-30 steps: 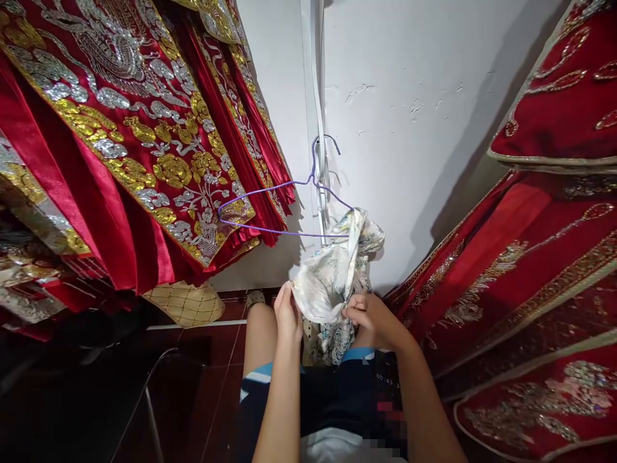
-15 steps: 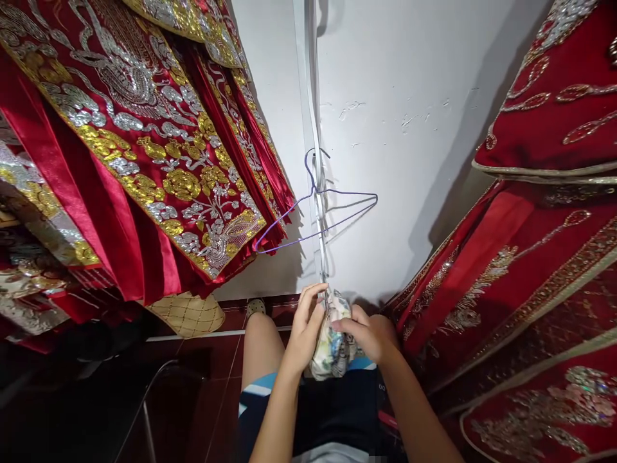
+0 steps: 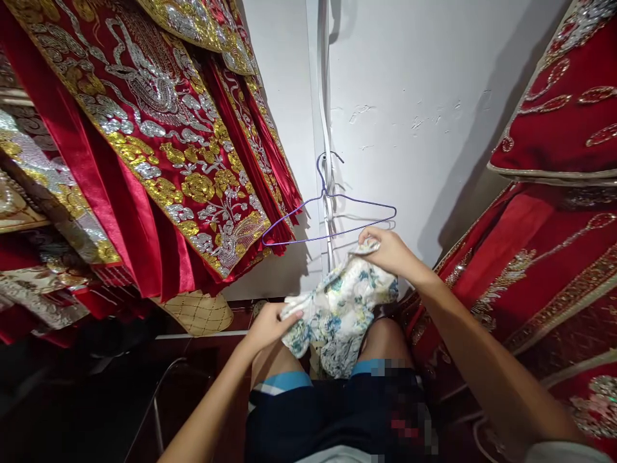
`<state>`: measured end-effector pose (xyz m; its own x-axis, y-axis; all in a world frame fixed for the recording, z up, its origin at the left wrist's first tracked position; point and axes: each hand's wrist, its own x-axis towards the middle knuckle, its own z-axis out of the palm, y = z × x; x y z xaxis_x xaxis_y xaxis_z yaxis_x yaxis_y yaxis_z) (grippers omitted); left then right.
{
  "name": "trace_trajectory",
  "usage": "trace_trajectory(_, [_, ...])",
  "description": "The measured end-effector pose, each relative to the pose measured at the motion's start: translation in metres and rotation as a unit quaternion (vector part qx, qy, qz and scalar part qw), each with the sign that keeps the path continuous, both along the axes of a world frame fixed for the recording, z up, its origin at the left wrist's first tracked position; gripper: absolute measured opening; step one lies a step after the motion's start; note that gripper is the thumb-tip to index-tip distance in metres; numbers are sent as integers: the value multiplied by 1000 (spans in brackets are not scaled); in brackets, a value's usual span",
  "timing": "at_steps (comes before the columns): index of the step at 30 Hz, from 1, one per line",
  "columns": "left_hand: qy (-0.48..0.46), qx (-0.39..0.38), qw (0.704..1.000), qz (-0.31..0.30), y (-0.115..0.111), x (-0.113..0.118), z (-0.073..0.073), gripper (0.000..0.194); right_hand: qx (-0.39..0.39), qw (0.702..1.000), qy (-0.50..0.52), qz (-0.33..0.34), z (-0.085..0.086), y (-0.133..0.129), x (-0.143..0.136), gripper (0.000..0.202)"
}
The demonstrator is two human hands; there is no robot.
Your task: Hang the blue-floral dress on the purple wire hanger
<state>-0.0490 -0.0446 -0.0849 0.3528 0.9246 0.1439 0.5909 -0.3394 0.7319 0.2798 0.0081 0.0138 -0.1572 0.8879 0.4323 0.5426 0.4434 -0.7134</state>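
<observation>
The floral cloth (image 3: 343,301), bunched earlier, now stretches between the left fingers (image 3: 291,317) and raised right fingers (image 3: 370,233).

Garment (image 3: 340,307): white, blue-green floral; hanger (image 3: 313,240): purple; left robe (image 3: 202,186): red, gold-and-silver motifs; right robe (image 3: 554,128): red, silvery beading; wall (image 3: 409,71): white.

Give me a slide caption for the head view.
Left hand and right hand hold a floral cloth near a bare purple hanger.

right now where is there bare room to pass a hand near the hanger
Bare wall shows above and right of the purple hanger, left of the far-right red garment. It's crowded at the hanger's left end, overlapping the gold-and-silver garment in view, and below, where left hand and right hand hold floral cloth.
</observation>
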Motion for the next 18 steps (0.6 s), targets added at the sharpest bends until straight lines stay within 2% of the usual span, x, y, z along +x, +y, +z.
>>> trace_trajectory(2, [72, 93, 992, 41, 6, -18, 15, 52, 26, 999, 18, -1, -9, 28, 2, 37])
trace_trajectory(4, [139, 163, 975, 66, 10, -26, 31, 50, 14, 999, 33, 28, -19, 50, -3, 48])
trace_trajectory(6, [196, 186, 957, 108, 13, -27, 46, 50, -13, 998, 40, 44, -27, 65, -12, 40])
trace_trajectory(9, [235, 173, 941, 174, 19, -21, 60, 47, -40, 998, 49, 20, -32, 73, -22, 17])
trace_trajectory(11, [207, 170, 946, 180, 23, -18, 64, 43, -44, 997, 58, -10, -33, 69, -21, 16])
trace_trajectory(14, [113, 195, 963, 146, 27, -15, 67, 39, -28, 995, 84, -45, -33, 55, -13, 20])
trace_trajectory(18, [-29, 232, 966, 107, 29, 1, 78, 32, -35, 992, 112, -42, -31, 32, -8, 19])
